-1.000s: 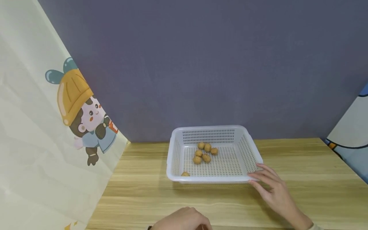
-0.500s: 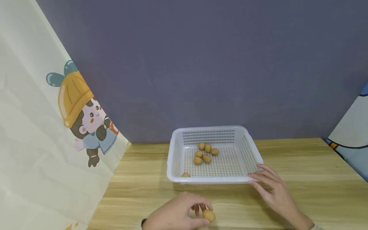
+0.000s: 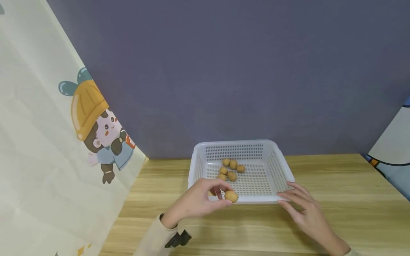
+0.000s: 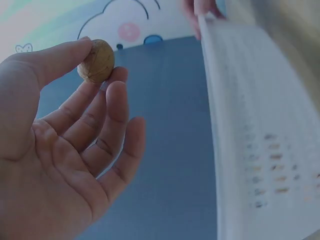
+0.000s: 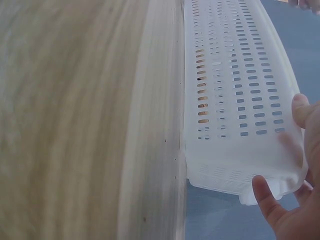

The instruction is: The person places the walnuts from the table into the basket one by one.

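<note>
My left hand pinches a walnut between thumb and fingertips, right over the near rim of a white plastic basket. In the left wrist view the walnut's seamed shell shows between the thumb and forefinger, with the other fingers loosely bent. My right hand holds the basket's near right corner, thumb outside and fingers over the rim. The right wrist view shows the basket's slotted wall beside those fingers. Several walnuts lie in a cluster on the basket floor, partly hidden by the left hand.
The basket stands on a wood-grain table near a dark grey back wall. A pale sheet with a cartoon figure hangs on the left, and another printed sheet on the right.
My left hand has come up from the near table edge toward the basket, carrying the walnut to its front rim. The right hand has stayed at the basket corner.
</note>
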`<control>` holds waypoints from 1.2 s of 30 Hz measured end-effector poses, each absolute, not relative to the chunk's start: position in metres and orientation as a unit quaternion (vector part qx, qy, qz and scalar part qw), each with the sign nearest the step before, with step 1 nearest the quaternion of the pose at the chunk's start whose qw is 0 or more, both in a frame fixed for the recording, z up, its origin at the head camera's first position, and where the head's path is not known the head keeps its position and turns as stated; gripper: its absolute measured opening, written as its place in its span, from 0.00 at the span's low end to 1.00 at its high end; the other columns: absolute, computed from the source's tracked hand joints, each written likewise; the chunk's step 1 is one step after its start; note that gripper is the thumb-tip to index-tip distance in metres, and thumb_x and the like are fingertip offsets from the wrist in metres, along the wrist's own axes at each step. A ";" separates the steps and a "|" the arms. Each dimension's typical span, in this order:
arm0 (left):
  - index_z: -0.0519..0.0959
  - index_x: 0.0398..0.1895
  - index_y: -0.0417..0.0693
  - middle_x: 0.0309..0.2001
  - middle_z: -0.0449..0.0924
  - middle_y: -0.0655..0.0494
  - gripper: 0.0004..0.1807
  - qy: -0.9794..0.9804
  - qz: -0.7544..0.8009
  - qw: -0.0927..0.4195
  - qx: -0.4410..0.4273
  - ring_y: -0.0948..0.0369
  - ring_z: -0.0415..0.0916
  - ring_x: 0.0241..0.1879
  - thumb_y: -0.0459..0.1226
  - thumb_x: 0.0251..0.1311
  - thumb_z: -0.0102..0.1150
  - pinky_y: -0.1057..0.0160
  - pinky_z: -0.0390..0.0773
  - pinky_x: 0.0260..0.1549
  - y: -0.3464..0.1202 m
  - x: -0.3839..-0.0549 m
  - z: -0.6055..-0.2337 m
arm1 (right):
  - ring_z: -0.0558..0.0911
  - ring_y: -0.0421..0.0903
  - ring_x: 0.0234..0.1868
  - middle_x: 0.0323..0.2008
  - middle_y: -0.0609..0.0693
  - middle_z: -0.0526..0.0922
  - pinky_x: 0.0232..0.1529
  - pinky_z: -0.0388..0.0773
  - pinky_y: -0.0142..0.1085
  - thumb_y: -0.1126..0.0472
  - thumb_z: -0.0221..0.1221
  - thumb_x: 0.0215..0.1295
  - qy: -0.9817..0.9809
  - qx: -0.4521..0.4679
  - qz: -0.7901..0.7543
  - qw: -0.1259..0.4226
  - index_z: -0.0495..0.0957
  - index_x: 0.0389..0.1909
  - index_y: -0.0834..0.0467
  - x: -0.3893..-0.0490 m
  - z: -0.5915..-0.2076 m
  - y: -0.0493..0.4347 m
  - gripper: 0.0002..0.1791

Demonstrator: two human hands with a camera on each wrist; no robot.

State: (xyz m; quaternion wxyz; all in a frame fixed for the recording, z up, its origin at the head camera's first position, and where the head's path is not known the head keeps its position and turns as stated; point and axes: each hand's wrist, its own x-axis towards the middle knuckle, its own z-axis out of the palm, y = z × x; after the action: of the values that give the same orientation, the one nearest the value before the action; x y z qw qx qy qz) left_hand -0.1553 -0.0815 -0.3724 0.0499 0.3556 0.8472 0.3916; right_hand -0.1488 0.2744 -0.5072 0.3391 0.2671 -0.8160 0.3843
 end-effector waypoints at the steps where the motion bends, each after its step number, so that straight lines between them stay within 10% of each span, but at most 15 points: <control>1: 0.86 0.54 0.57 0.41 0.89 0.65 0.15 0.850 0.390 0.046 0.351 0.75 0.79 0.37 0.43 0.66 0.74 0.67 0.83 0.45 -0.081 -0.159 -0.371 | 0.73 0.34 0.73 0.42 0.52 0.90 0.77 0.61 0.22 0.75 0.77 0.41 -0.817 0.266 0.383 0.338 0.91 0.46 0.53 -0.149 -0.507 0.275 0.26; 36: 0.82 0.64 0.54 0.59 0.86 0.49 0.19 0.896 0.380 0.049 0.224 0.50 0.83 0.56 0.48 0.77 0.62 0.48 0.84 0.57 -0.074 -0.308 -0.387 | 0.74 0.36 0.73 0.42 0.50 0.90 0.77 0.61 0.22 0.72 0.77 0.44 -0.810 0.273 0.386 0.348 0.91 0.46 0.53 -0.149 -0.511 0.274 0.24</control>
State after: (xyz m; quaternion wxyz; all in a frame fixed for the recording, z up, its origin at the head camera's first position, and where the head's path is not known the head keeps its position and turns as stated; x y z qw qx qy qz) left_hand -0.3077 -0.0741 -0.3866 0.0491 0.2244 0.8960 0.3799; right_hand -0.1494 0.2738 -0.5112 0.3476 0.2726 -0.8099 0.3859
